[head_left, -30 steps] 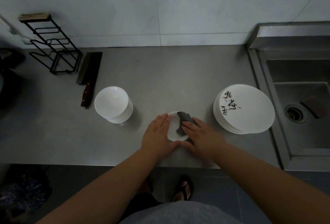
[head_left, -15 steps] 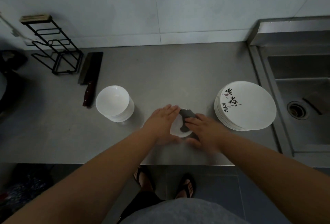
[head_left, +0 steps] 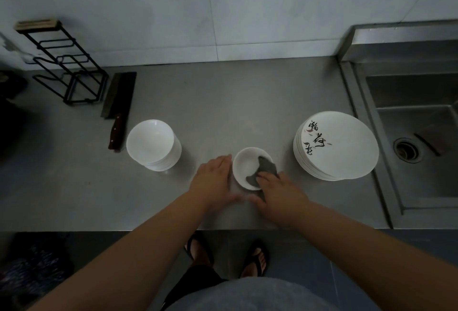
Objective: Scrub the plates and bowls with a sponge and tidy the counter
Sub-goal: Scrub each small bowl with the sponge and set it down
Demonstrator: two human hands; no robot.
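A small white bowl (head_left: 245,165) stands upright on the steel counter (head_left: 223,112), near its front edge. My left hand (head_left: 214,181) lies against the bowl's left side with its fingers straight. My right hand (head_left: 280,193) presses a dark grey sponge (head_left: 264,170) into the right half of the bowl, fingers over the sponge. A stack of white bowls (head_left: 152,145) stands to the left. To the right sits a stack of white plates (head_left: 337,145) with black calligraphy on the top one.
A cleaver (head_left: 119,107) with a dark wooden handle lies left of the bowl stack. A black wire rack (head_left: 62,65) stands at the back left by the wall. The steel sink (head_left: 418,142) with its drain (head_left: 406,150) is at the right.
The small bowl was tipped up on edge between my hands; it now sits flat and open upward. The sponge has moved down inside it and my left hand has slid to its left side.
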